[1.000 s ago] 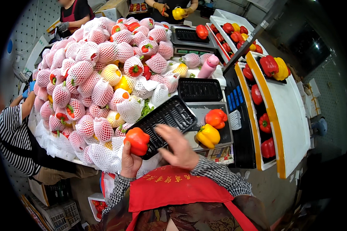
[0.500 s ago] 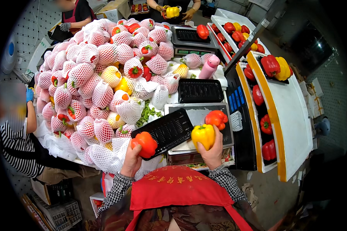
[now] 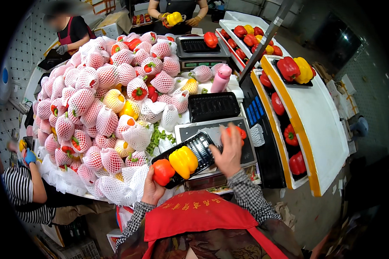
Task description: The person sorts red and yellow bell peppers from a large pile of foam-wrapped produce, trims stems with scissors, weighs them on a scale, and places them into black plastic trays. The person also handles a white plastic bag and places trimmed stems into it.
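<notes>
Half a second ago my right hand point(image 3: 227, 152) held the yellow pepper point(image 3: 183, 161) up in the air; now that pepper lies in the black tray point(image 3: 199, 152), and the hand has gone on to the red-orange pepper point(image 3: 237, 132) on the scale point(image 3: 212, 128) at about one o'clock from the tray. Fingers are spread over that pepper and touching it, though I cannot tell whether they have closed on it, since the back of the hand hides the grip. My left hand point(image 3: 151, 190) is clenched around a red pepper point(image 3: 163, 172), holding it at the tray's near end, just beside the yellow one at its eight o'clock. An empty black tray point(image 3: 214, 105) sits at twelve o'clock beyond the scale. At ten o'clock a heap of peppers in foam nets point(image 3: 99, 99) covers the desk point(image 3: 240, 88). White crates point(image 3: 320, 125) with more peppers stand at three o'clock.
</notes>
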A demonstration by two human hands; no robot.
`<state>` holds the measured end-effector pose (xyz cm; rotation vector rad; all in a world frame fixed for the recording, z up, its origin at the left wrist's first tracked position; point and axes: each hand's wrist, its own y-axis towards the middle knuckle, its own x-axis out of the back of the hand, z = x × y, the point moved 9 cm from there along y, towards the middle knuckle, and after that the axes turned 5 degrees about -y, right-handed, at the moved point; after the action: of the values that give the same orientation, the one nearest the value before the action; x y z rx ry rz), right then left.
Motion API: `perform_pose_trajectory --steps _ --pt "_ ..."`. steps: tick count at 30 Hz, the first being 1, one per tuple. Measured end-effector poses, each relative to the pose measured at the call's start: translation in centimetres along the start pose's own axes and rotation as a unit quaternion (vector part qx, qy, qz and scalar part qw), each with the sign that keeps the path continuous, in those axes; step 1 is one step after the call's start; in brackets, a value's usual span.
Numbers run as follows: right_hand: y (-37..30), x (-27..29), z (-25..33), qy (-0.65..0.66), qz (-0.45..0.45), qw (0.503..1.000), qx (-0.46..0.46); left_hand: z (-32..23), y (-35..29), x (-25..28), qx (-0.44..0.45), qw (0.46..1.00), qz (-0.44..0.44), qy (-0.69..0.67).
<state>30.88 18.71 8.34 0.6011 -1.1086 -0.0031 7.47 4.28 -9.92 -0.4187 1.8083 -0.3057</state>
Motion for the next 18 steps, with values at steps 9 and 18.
perform_pose_trajectory --steps 9,18 --pt "0.8 -1.5 -10.3 0.248 0.007 0.951 -0.183 -0.1 0.3 -0.7 0.006 1.000 0.002 0.020" --pt "-4.9 -5.2 -2.0 0.316 0.094 0.935 -0.131 -0.2 0.0 -0.9 0.018 0.999 -0.021 0.032"
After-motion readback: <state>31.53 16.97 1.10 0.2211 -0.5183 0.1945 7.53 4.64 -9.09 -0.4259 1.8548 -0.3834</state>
